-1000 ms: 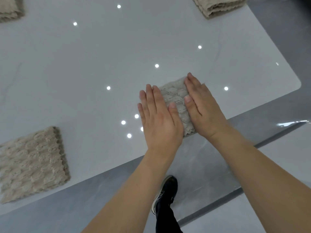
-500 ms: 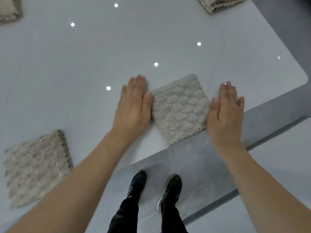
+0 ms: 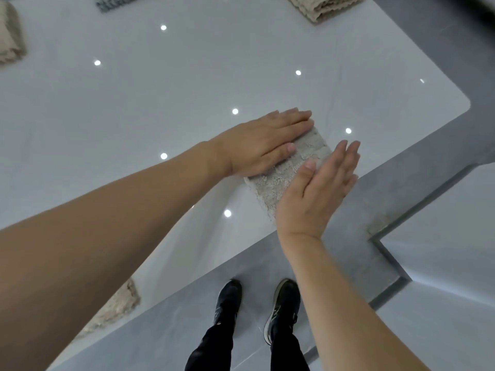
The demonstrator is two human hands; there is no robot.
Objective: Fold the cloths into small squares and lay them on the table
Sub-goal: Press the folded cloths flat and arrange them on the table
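In the head view, the left hand point(image 3: 263, 145) lies flat, palm down, with its fingers straight and held together. The fingers point toward the right edge of the tabletop and press on the far-left part of the small folded beige textured cloth point(image 3: 290, 170). The left forearm crosses the picture from the lower left, low over the glossy white table point(image 3: 160, 103). The right hand point(image 3: 318, 188) stands on its edge at the near-right side of the same cloth, with the palm turned toward the left hand. Its fingers are straight, close together, and point away from the person; the thumb rests near the cloth's top surface. Neither hand curls around the cloth: both are flat, and nothing is pinched.

The cloth lies on the tabletop just beside the near edge, not far from the rounded near-right corner. It is turned at an angle to that edge. Its visible part is longer than it is wide, and the long axis runs from the near edge toward the far right. The hands hide its left and right borders.

A second folded beige cloth point(image 3: 325, 8) lies at the far edge on the right. A third one point(image 3: 10, 41) lies at the left edge, and a fourth point(image 3: 117, 306) shows beside the left forearm at the near edge. A dark grey ribbed object point(image 3: 117, 1) sits at the far edge. Below the table, two dark sneakers point(image 3: 282, 309) stand on the grey tiled floor point(image 3: 348, 236).
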